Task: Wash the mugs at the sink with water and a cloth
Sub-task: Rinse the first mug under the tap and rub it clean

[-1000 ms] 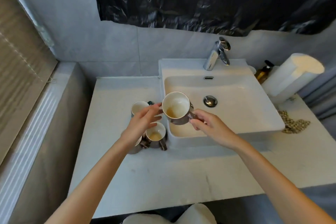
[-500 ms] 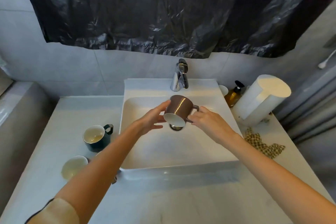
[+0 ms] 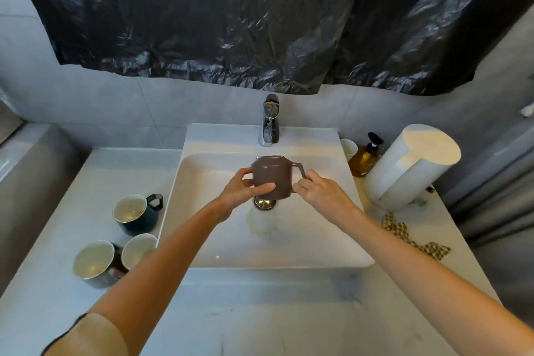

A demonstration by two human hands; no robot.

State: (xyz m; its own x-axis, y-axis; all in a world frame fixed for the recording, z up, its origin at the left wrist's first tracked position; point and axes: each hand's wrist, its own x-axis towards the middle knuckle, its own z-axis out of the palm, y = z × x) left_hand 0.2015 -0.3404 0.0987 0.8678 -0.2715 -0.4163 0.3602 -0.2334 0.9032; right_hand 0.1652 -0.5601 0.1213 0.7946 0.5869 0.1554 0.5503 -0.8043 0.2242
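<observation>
Over the drain (image 3: 264, 203) of the white sink (image 3: 306, 243) I hold a brown mug (image 3: 271, 175), turned mouth down. My left hand (image 3: 241, 189) grips its body with thumb and fingers. My right hand (image 3: 320, 196) pinches its angular handle. A pale brownish puddle (image 3: 261, 224) lies in the basin just in front of the drain. On the counter to the left stand a dark green mug (image 3: 135, 212) and two more mugs (image 3: 94, 263) (image 3: 138, 250), all with residue inside. A checked cloth (image 3: 416, 243) lies crumpled on the counter to the right.
The chrome tap (image 3: 270, 121) stands behind the basin, with no water running. At the right rear are a small white cup (image 3: 348, 149), an amber pump bottle (image 3: 364, 157) and a tall white cylinder (image 3: 413, 165). Black plastic sheeting (image 3: 260, 14) covers the wall above.
The brown mug went from beside the other mugs to over the drain and was tipped upside down. Liquid now lies in the basin. My view shifted right, centring on the sink.
</observation>
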